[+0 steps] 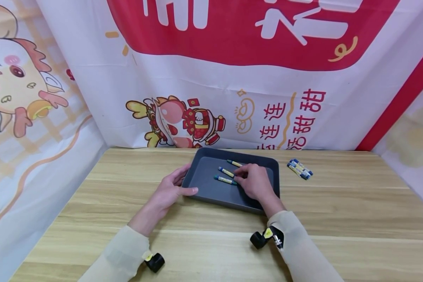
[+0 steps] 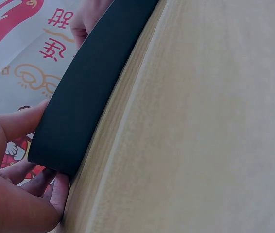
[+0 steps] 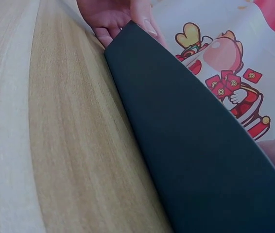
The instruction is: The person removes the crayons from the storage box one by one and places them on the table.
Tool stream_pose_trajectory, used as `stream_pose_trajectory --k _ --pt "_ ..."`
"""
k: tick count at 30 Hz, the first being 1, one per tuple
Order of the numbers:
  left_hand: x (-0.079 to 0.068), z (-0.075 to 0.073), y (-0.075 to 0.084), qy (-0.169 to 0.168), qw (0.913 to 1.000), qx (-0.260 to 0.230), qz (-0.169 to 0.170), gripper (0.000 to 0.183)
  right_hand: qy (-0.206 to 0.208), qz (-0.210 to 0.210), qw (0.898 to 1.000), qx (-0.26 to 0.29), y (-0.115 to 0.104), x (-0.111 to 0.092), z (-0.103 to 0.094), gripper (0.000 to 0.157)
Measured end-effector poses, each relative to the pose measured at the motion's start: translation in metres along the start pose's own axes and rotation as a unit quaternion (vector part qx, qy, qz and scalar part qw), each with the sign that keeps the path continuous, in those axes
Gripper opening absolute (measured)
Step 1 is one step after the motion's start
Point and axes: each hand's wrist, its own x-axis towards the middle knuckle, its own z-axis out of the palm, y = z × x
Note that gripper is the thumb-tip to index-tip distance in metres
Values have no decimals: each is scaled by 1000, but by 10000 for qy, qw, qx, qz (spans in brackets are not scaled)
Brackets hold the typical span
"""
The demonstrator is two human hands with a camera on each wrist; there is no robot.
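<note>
A shallow dark grey tray (image 1: 211, 192) sits at an angle near the back of the table. My left hand (image 1: 169, 190) grips its left end, thumb over the rim and fingers around the outside, as the left wrist view shows with the tray wall (image 2: 79, 92). Inside the tray lie several slim wrapped crayons, among them a green-tipped crayon (image 1: 225, 179) and a dark-tipped crayon (image 1: 234, 162). Between them is a blue-tipped crayon (image 1: 225, 171), its right end pinched by my right hand (image 1: 255, 182). In the right wrist view the tray wall (image 3: 191, 131) hides the crayons.
To the right of the tray, a small cluster of blue-and-yellow wrapped crayons (image 1: 299, 169) lies on the wooden table (image 1: 211, 243). A printed white and red cloth (image 1: 197, 78) hangs right behind the table's back edge, with another on the left.
</note>
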Motion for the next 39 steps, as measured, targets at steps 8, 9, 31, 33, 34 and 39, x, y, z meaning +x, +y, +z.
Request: stream_pose_trajectory --k 8,9,31,33,34,39 --pt "0 0 0 -6 10000 -6 -5 85 -38 40 10000 -77 -2 0 -1 17" --pt "0 0 0 0 10000 -5 -7 85 -36 51 10000 -75 -2 0 -1 17" --pt "0 0 -1 -49 10000 -50 47 86 428 173 9985 310 2 -3 -11 16" --pt "-1 0 -1 -42 10000 -48 44 86 504 157 9981 320 2 -3 -14 16" --pt "-1 0 -1 -41 10000 -48 47 85 539 157 9979 337 3 -3 -15 16" --pt "-3 0 0 -66 9999 -55 132 86 726 50 9966 397 6 -2 -24 17"
